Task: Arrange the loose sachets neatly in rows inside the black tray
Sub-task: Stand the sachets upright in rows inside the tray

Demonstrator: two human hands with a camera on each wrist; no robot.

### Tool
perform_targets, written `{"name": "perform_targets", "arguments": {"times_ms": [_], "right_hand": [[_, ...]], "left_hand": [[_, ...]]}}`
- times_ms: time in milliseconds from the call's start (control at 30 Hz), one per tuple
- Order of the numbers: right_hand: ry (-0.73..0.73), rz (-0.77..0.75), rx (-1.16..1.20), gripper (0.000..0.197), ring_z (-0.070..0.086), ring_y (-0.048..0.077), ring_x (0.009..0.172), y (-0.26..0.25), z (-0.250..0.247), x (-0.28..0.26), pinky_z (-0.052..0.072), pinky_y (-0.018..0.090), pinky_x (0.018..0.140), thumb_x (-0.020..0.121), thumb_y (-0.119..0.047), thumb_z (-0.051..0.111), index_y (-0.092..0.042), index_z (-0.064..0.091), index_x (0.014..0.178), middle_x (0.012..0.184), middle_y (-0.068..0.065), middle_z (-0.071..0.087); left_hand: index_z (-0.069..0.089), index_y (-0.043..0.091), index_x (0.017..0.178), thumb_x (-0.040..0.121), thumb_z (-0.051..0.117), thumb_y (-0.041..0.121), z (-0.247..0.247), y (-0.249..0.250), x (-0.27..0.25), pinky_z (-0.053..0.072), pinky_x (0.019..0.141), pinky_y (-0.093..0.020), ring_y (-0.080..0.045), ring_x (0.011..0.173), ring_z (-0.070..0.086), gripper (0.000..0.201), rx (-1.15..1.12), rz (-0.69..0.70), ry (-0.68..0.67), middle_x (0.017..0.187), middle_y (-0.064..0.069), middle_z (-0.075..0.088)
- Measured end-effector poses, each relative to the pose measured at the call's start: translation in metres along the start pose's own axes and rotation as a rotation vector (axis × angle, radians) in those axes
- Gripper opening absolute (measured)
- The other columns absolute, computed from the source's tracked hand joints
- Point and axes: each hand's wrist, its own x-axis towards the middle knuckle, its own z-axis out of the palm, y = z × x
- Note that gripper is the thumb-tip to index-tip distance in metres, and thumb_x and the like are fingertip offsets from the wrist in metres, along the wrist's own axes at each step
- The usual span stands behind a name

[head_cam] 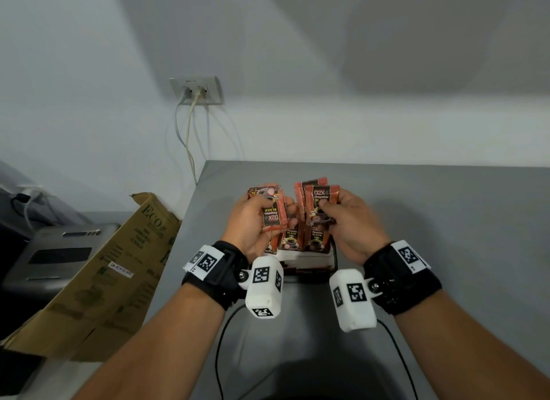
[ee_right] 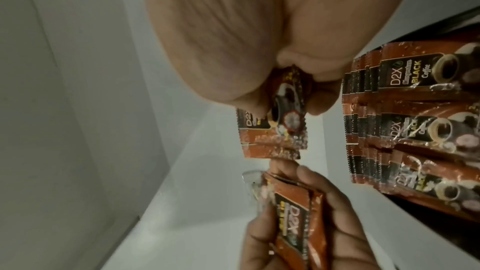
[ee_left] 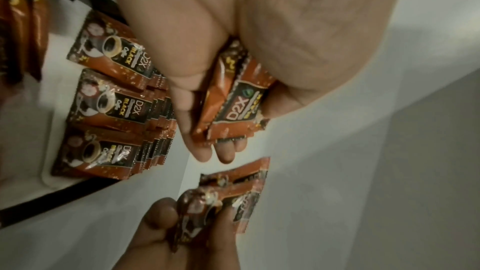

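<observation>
Both hands are raised above the black tray [head_cam: 300, 273], each holding red-brown coffee sachets. My left hand [head_cam: 253, 218] grips a small bunch of sachets [head_cam: 272, 213] printed side up and turned upside down; the same bunch [ee_left: 233, 102] shows in the left wrist view, under the curled fingers [ee_left: 187, 98]. My right hand [head_cam: 348, 218] pinches another few sachets [head_cam: 320, 203] upright by their lower ends, and these sachets [ee_right: 103, 122] hang below the thumb in the right wrist view. Inside the tray, sachets [head_cam: 303, 240] stand in three rows [ee_left: 109, 98], packed front to back [ee_right: 415, 122].
The tray sits on a grey table [head_cam: 431, 221] near its left edge. A cardboard box [head_cam: 98, 277] leans beside the table on the left, over a grey machine [head_cam: 53, 256]. A wall socket [head_cam: 196, 90] with cables is behind. Black cables [head_cam: 226, 340] run toward me over the table.
</observation>
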Motion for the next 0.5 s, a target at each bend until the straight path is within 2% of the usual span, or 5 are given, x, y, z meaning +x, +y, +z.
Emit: {"name": "perform_targets", "arguments": {"times_ms": [133,233,300,367,500], "right_hand": [[-0.073,0.031,0.179,0.022,0.057,0.026,0.079,0.003,0.004,-0.003,0.044,0.038,0.069,0.1,-0.001,0.048,-0.004,0.065,0.114,0.093,0.012,0.07],[-0.115,0.067,0.164,0.019,0.06,0.019,0.071,0.007,0.014,-0.009,0.047,0.031,0.058,0.101,-0.003,0.048,-0.008,0.065,0.108,0.089,0.009,0.071],[-0.071,0.033,0.14,0.02,0.064,0.022,0.076,0.008,0.019,-0.007,0.053,0.034,0.062,0.101,-0.003,0.048,-0.01,0.065,0.109,0.093,0.009,0.073],[-0.005,-0.051,-0.001,0.02,0.069,0.03,0.087,0.005,0.015,-0.003,0.059,0.045,0.076,0.1,-0.007,0.051,-0.014,0.065,0.112,0.1,0.009,0.075],[-0.109,-0.147,-0.514,0.017,0.073,0.021,0.088,-0.017,-0.002,0.002,0.057,0.049,0.089,0.095,-0.015,0.059,-0.027,0.068,0.102,0.096,0.0,0.076]], "left_hand": [[0.065,0.003,0.109,0.093,0.06,-0.001,0.004,-0.001,-0.001,0.061,0.064,-0.037,-0.028,0.079,0.073,0.018,0.024,0.049,0.014,0.09,-0.014,0.075],[0.06,-0.003,0.122,0.087,0.061,-0.011,0.01,-0.006,-0.001,0.061,0.064,-0.037,-0.03,0.082,0.072,0.036,-0.01,0.087,-0.004,0.102,-0.023,0.07],[0.056,0.0,0.128,0.083,0.059,-0.019,0.011,-0.006,0.0,0.057,0.057,-0.032,-0.027,0.078,0.07,0.049,0.003,0.104,-0.001,0.101,-0.021,0.068],[0.056,0.004,0.128,0.078,0.056,-0.026,0.009,-0.006,-0.002,0.056,0.055,-0.032,-0.03,0.077,0.068,0.058,0.062,0.108,-0.04,0.101,-0.023,0.066],[0.06,-0.002,0.124,0.078,0.054,-0.022,0.004,-0.001,-0.008,0.061,0.073,-0.046,-0.037,0.088,0.066,0.051,0.192,0.063,-0.134,0.103,-0.025,0.066]]}}
